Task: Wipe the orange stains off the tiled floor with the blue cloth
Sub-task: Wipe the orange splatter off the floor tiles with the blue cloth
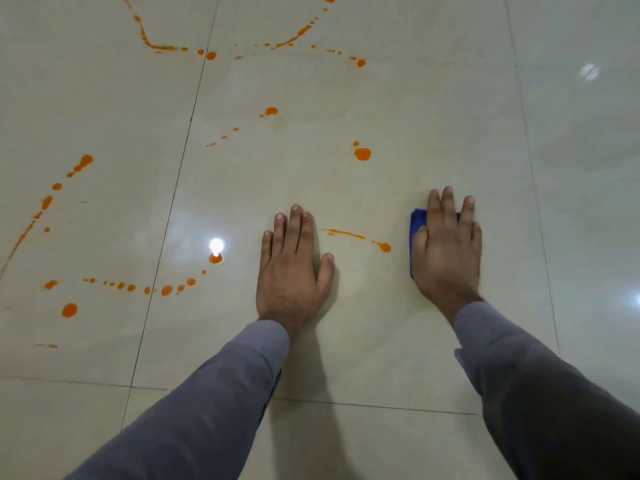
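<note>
My right hand (446, 251) presses flat on the blue cloth (417, 220), which shows only as a blue edge at the hand's left and under the fingers. My left hand (294, 268) lies flat on the cream tiled floor (346, 341), fingers spread, holding nothing. Between the two hands runs a thin orange streak (346, 233) ending in a drop (384, 247) just left of the cloth. Further ahead sits a larger orange blot (362, 154). More orange drops (166, 290) trail off to the left.
Orange lines and dots arc across the far tiles (162, 47) and down the left side (46, 202). Dark grout lines (173, 202) divide the glossy floor. Light glare (216, 244) reflects left of my left hand. Grey sleeves cover both forearms.
</note>
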